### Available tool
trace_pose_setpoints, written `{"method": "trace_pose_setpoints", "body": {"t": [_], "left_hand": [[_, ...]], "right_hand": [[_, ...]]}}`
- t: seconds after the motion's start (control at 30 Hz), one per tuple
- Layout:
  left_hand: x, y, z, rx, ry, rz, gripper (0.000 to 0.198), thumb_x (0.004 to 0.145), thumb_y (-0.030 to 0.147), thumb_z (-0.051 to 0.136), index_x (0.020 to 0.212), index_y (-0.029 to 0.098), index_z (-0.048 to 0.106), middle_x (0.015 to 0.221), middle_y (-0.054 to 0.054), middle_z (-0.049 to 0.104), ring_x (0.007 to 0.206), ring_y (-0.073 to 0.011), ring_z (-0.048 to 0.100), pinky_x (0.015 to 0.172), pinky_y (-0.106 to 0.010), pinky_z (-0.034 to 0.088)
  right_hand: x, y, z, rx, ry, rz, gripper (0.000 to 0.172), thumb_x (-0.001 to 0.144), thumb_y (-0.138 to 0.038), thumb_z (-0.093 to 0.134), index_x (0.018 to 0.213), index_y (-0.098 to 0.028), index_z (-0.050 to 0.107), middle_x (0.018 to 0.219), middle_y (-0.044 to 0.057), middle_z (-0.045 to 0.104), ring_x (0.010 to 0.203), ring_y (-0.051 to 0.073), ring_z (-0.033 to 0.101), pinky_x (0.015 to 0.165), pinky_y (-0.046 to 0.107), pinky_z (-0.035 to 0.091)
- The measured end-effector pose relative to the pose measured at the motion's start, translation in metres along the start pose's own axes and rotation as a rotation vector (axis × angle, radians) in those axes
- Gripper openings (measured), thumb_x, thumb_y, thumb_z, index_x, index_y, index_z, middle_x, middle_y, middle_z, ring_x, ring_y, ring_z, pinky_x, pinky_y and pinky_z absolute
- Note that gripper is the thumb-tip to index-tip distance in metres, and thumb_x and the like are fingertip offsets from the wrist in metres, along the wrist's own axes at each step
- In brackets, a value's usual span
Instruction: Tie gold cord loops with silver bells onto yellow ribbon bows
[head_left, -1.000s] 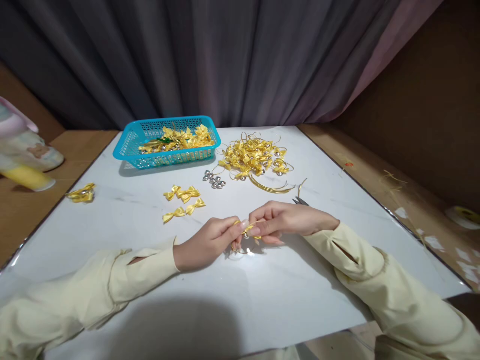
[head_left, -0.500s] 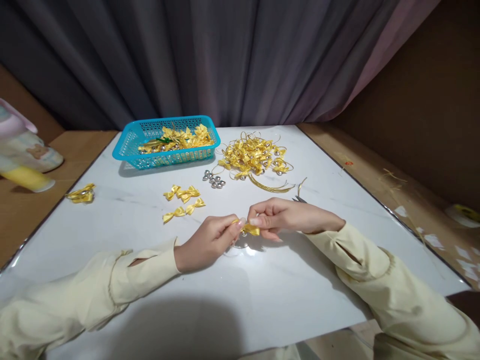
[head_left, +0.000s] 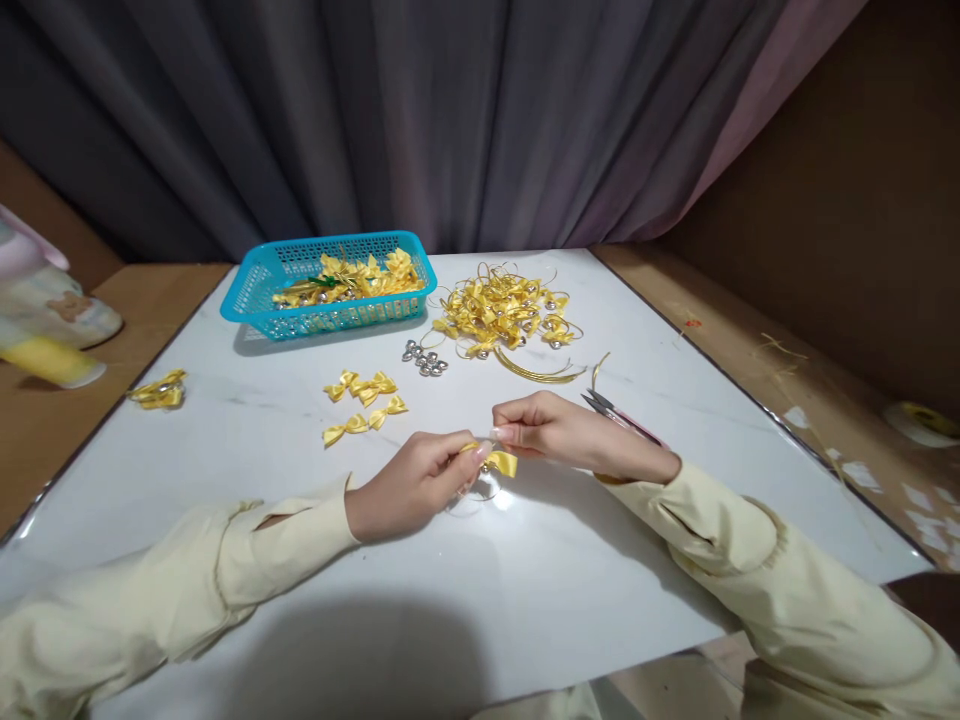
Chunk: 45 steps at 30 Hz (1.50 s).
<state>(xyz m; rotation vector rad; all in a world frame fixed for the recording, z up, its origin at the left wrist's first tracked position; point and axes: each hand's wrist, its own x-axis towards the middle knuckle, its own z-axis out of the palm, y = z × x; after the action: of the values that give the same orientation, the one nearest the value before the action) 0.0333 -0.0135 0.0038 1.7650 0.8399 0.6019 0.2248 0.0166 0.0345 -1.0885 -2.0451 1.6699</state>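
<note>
Yellow bow (head_left: 501, 463) (part-hidden) protrudes from left grip (head_left: 427, 480)

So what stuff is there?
Curtain: one, greyish, behind
Table: one, white, centre
Basket: one, blue, back left
Bow pile: many, yellow, beside basket
Loose bows: about five, yellow, middle
Bundle: one, yellow, table's left
Silver bits: several, middle
Wires: several, gold, middle
Scissors: one, dark, table's right
Bottle: one, pale, left
Tube: one, yellow, left
Roll: one, yellowish, far right
Held bow: one, yellow, front
Left hand: one, holding bow
Right hand: one, beside bow
Sleeves: two, cream, front
</note>
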Motion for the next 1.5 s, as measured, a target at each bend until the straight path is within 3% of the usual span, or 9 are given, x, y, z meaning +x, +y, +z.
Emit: {"method": "trace_pose_setpoints", "body": {"t": [0.27, 0.43, 0.63, 0.77, 0.87, 1.0, 1.1, 1.27, 1.5], "left_hand": [[0.000, -0.002, 0.000, 0.006, 0.025, -0.001, 0.038, 0.093, 0.036, 0.036, 0.061, 0.017, 0.040, 0.055, 0.004, 0.041, 0.050, -0.0079, 0.036, 0.050, -0.022, 0.030], [0.000, -0.001, 0.000, -0.027, 0.000, -0.015, 0.041, 0.092, 0.039, 0.036, 0.059, 0.017, 0.039, 0.053, 0.004, 0.040, 0.049, -0.0079, 0.035, 0.050, -0.023, 0.031], [0.003, -0.002, -0.002, -0.206, -0.009, -0.091, 0.044, 0.090, 0.046, 0.039, 0.057, 0.017, 0.040, 0.053, 0.003, 0.041, 0.050, -0.0088, 0.038, 0.052, -0.024, 0.032], [0.005, -0.002, -0.003, -0.337, -0.020, -0.146, 0.041, 0.088, 0.044, 0.041, 0.057, 0.017, 0.038, 0.053, 0.003, 0.041, 0.049, -0.0088, 0.036, 0.051, -0.025, 0.028], [0.008, -0.003, -0.003, -0.407, -0.029, -0.156, 0.039, 0.088, 0.040, 0.042, 0.056, 0.018, 0.036, 0.052, 0.004, 0.041, 0.051, -0.0094, 0.037, 0.052, -0.025, 0.029], [0.011, -0.003, -0.003, -0.427, -0.010, -0.161, 0.038, 0.087, 0.038, 0.042, 0.055, 0.018, 0.037, 0.051, 0.004, 0.040, 0.051, -0.0096, 0.038, 0.053, -0.025, 0.030], [0.011, -0.002, -0.003, -0.404, 0.001, -0.184, 0.039, 0.087, 0.039, 0.043, 0.055, 0.018, 0.037, 0.051, 0.004, 0.040, 0.050, -0.0093, 0.038, 0.052, -0.024, 0.030], [0.010, -0.001, -0.003, -0.393, -0.021, -0.167, 0.037, 0.085, 0.038, 0.044, 0.055, 0.018, 0.036, 0.051, 0.004, 0.040, 0.049, -0.0088, 0.037, 0.051, -0.024, 0.030], [0.008, -0.004, -0.002, -0.354, -0.030, -0.154, 0.041, 0.087, 0.045, 0.044, 0.056, 0.018, 0.037, 0.051, 0.004, 0.039, 0.048, -0.0084, 0.035, 0.050, -0.025, 0.028]], "right_hand": [[0.010, 0.017, 0.008, -0.091, 0.180, -0.049, 0.038, 0.080, -0.041, 0.051, 0.053, -0.018, 0.036, 0.049, -0.007, 0.030, 0.048, 0.007, 0.027, 0.049, 0.022, 0.021], [0.009, 0.014, 0.006, -0.030, 0.156, -0.020, 0.038, 0.081, -0.045, 0.051, 0.057, -0.016, 0.043, 0.048, -0.007, 0.034, 0.046, 0.006, 0.028, 0.047, 0.021, 0.022], [-0.008, -0.002, -0.016, -0.021, 0.047, -0.008, 0.033, 0.082, -0.034, 0.056, 0.107, -0.016, 0.044, 0.060, -0.005, 0.050, 0.052, 0.009, 0.041, 0.050, 0.021, 0.030], [-0.011, -0.005, -0.014, -0.364, 0.264, -0.096, 0.016, 0.083, -0.023, 0.052, 0.096, -0.015, 0.057, 0.059, -0.003, 0.050, 0.052, 0.010, 0.042, 0.053, 0.023, 0.033], [-0.008, -0.006, 0.001, -0.448, 0.431, -0.181, 0.027, 0.091, -0.023, 0.041, 0.113, -0.014, 0.054, 0.065, 0.001, 0.059, 0.060, 0.013, 0.052, 0.063, 0.025, 0.037], [-0.004, -0.005, 0.016, -0.241, 0.543, -0.280, 0.028, 0.093, -0.027, 0.040, 0.115, -0.018, 0.056, 0.093, 0.007, 0.067, 0.089, 0.018, 0.059, 0.082, 0.030, 0.039], [-0.002, -0.003, 0.021, 0.086, 0.538, -0.264, 0.026, 0.093, -0.031, 0.041, 0.101, -0.017, 0.062, 0.091, 0.006, 0.068, 0.097, 0.019, 0.056, 0.091, 0.033, 0.036], [0.003, -0.001, 0.022, 0.598, 0.343, -0.175, 0.022, 0.089, -0.031, 0.048, 0.084, -0.014, 0.061, 0.054, 0.000, 0.052, 0.078, 0.018, 0.056, 0.079, 0.031, 0.042], [0.007, 0.007, 0.020, 0.727, 0.293, -0.109, 0.013, 0.086, -0.020, 0.050, 0.078, -0.013, 0.058, 0.042, -0.006, 0.038, 0.058, 0.013, 0.048, 0.064, 0.024, 0.036]]}}
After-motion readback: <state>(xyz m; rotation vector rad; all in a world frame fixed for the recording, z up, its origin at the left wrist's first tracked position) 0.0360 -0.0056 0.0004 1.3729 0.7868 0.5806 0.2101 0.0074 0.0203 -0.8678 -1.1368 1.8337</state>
